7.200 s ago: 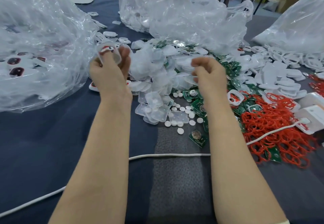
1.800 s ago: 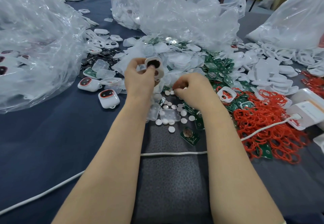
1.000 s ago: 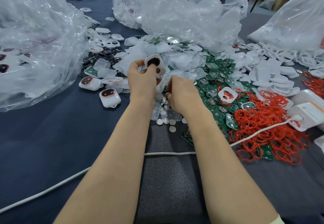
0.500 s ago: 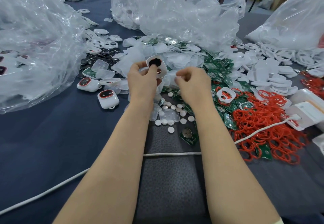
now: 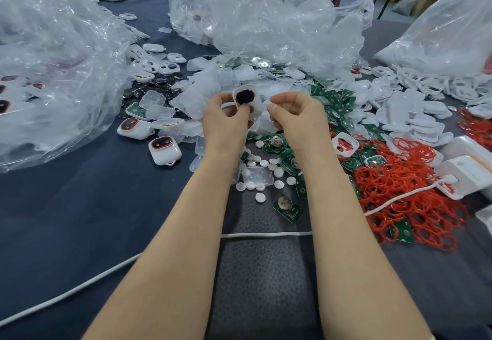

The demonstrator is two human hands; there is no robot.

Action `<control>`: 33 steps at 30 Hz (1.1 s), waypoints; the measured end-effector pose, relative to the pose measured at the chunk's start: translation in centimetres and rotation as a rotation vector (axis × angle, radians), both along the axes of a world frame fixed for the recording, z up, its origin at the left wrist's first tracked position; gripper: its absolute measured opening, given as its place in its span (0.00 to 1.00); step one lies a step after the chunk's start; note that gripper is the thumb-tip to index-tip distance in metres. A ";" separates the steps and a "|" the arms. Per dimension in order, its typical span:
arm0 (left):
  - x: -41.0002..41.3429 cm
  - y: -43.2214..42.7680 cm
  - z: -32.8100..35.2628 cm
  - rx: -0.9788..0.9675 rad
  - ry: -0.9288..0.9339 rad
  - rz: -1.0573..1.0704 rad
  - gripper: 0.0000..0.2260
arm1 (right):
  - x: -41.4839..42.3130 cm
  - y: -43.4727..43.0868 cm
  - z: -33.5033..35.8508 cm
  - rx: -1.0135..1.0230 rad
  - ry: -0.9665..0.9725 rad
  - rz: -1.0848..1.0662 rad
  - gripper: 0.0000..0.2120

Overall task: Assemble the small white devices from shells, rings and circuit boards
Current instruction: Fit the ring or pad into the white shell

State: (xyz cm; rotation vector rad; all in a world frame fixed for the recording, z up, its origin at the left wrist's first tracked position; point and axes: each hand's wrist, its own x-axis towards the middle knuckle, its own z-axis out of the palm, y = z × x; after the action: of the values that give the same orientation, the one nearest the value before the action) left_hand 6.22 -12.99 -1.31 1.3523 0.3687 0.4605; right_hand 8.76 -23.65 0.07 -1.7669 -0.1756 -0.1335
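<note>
My left hand (image 5: pixel 226 118) holds a small white shell (image 5: pixel 246 100) with a dark round window, raised above the parts heap. My right hand (image 5: pixel 295 116) is just to its right and pinches a small white disc (image 5: pixel 269 105) at the fingertips, close to the shell. Below the hands lie loose white discs (image 5: pixel 262 172) and green circuit boards (image 5: pixel 287 208). Red rings (image 5: pixel 404 201) are piled at the right. Two finished white devices (image 5: pixel 165 150) with red-rimmed windows sit at the left.
Large clear plastic bags (image 5: pixel 53 68) of parts stand at the left, back centre and far right. White shells (image 5: pixel 420 116) are stacked at the right. A white cable (image 5: pixel 266 234) crosses the dark cloth under my forearms. White boxes (image 5: pixel 468 169) sit at the right edge.
My right hand dipped into the loose discs below, then rose with one pinched and moved up beside the shell. My left hand kept the shell raised in about the same place.
</note>
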 end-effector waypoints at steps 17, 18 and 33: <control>0.0 -1.1 -0.3 0.212 -0.078 -0.049 0.12 | -0.4 1.7 -1.1 -0.103 -0.180 -0.118 0.03; -0.1 -1.1 -0.3 0.225 -0.075 -0.043 0.12 | -0.4 1.7 -1.1 -0.106 -0.183 -0.123 0.03; -0.2 -0.9 -0.4 0.223 -0.071 -0.074 0.07 | 0.0 1.0 -0.6 0.097 0.080 -0.036 0.06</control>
State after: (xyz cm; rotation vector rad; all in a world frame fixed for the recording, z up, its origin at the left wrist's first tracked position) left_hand 6.07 -13.86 -1.66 1.5554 0.2122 0.4976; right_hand 8.80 -22.65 -0.57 -1.6757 -0.0783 -0.0953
